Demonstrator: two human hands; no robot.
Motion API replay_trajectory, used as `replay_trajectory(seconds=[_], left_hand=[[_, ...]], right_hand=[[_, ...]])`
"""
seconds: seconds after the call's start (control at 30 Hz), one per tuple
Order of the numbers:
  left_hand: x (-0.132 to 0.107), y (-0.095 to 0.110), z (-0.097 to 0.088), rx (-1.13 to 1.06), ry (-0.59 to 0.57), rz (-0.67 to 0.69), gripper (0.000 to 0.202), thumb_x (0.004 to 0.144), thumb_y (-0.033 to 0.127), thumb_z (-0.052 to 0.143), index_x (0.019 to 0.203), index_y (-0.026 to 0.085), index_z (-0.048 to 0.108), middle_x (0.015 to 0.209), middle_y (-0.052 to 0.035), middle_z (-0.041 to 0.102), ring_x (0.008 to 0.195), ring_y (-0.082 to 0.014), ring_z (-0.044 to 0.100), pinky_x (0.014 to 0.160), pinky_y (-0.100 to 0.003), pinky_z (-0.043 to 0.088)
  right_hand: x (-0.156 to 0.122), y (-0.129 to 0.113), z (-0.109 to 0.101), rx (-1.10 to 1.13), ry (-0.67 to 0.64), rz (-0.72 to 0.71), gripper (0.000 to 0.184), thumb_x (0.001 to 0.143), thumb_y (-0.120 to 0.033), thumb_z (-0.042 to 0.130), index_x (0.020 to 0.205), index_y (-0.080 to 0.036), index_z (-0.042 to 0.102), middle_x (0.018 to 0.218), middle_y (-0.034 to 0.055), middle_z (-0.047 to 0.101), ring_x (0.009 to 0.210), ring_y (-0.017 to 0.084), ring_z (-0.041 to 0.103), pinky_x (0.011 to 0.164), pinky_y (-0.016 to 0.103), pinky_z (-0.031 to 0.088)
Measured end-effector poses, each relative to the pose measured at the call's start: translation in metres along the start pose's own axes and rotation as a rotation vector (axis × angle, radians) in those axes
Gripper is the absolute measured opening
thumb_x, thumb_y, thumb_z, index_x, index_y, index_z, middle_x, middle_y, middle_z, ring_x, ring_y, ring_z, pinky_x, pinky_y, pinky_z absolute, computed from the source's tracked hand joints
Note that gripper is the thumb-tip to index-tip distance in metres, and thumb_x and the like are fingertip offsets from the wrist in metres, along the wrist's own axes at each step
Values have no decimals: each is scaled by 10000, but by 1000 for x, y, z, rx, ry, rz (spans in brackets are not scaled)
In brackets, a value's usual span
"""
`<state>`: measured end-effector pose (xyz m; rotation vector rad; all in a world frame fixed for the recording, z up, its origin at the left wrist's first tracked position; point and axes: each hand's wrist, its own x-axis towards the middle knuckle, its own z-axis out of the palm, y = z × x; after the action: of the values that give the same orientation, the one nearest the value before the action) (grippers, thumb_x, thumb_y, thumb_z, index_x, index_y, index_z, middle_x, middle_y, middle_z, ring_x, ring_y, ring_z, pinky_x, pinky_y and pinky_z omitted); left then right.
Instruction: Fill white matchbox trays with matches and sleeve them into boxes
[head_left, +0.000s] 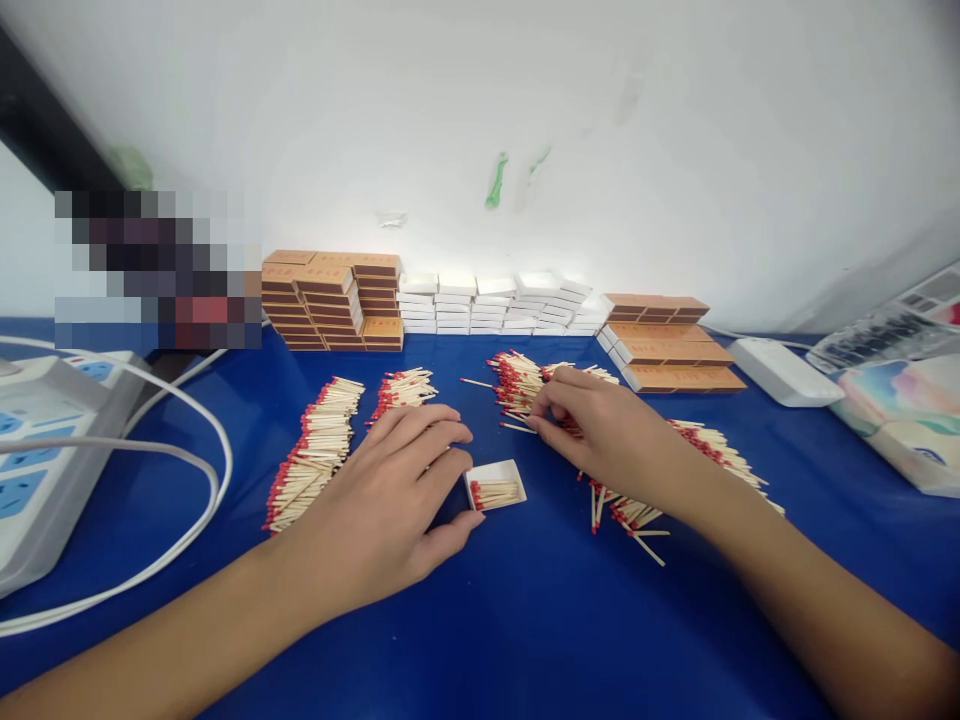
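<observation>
A small white matchbox tray [519, 468] lies on the blue table, partly filled with red-headed matches [496, 493]. My left hand [401, 490] has its thumb and index finger at the tray's left corners, gripping it lightly; the other fingers are spread. Over a pile of loose matches [517, 378] behind the tray, my right hand [589, 420] is closed, its thumb and fingertips pinched together on matches at the pile's edge. How many it holds is hidden. Two heaps of matches, the long left heap [319, 450] and a shorter heap [401, 388], lie beyond my left hand.
Along the wall stand brown matchboxes [322, 300], white trays [480, 305] and more brown boxes [667, 345]. More matches [724, 450] lie around my right forearm. A power strip [56, 450] with white cables [214, 440] is at left; a white adapter [784, 370] and tissue pack [904, 410] at right.
</observation>
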<state>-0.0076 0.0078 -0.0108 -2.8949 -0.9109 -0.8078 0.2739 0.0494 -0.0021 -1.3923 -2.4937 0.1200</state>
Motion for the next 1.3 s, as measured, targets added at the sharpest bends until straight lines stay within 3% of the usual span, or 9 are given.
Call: replay_trajectory(seconds=[0.4, 0.57, 0.8, 1.0, 1.13, 1.3], left_hand=[[0, 0, 0, -7, -8, -8, 171, 1017, 311, 705, 1106, 171, 665, 1271, -121, 737, 1350, -330, 605, 1165, -533, 515], [-1, 0, 0, -5, -13, -7, 186, 1016, 316, 707, 1115, 164, 666, 1280, -123, 731, 1358, -335, 601, 1172, -532, 508], [-1, -1, 1, -4, -14, -8, 198, 1024, 321, 698, 1128, 156, 663, 1282, -126, 725, 1360, -330, 596, 1178, -520, 502], [-1, -1, 1, -10, -17, -13, 177, 1023, 313, 696, 1115, 166, 661, 1273, -118, 725, 1351, -322, 593, 1167, -523, 499], [0, -1, 1, -8, -29, -31, 188, 1029, 323, 687, 1137, 172, 657, 1275, -119, 714, 1350, -327, 590, 1158, -524, 494], [0, -2, 2, -12, -19, -32, 199, 1036, 324, 679, 1157, 169, 650, 1263, -115, 715, 1340, -319, 595, 1158, -514, 496]], right_hand=[[-1, -2, 1, 25, -2, -10, 227, 1103, -262, 494, 977, -201, 673, 958, 68, 622, 799, 209, 610, 718, 341, 456], [-1, -3, 1, 71, -37, 1, 170, 1080, -281, 567, 1005, -210, 702, 1019, 79, 666, 856, 220, 642, 735, 346, 475], [-1, -3, 0, 91, -97, -16, 208, 1084, -275, 588, 891, -214, 636, 975, 66, 674, 900, 231, 653, 753, 343, 482], [-2, -5, -4, 113, -99, 13, 193, 1095, -289, 598, 933, -210, 665, 1033, 75, 685, 895, 228, 668, 759, 346, 491], [-7, -15, -11, 151, -32, -94, 171, 1094, -280, 619, 944, -213, 664, 995, 53, 687, 874, 201, 671, 738, 314, 490], [-15, -38, -13, 14, -19, -235, 152, 1073, -186, 632, 930, -201, 683, 950, 45, 674, 769, 179, 655, 651, 298, 468]])
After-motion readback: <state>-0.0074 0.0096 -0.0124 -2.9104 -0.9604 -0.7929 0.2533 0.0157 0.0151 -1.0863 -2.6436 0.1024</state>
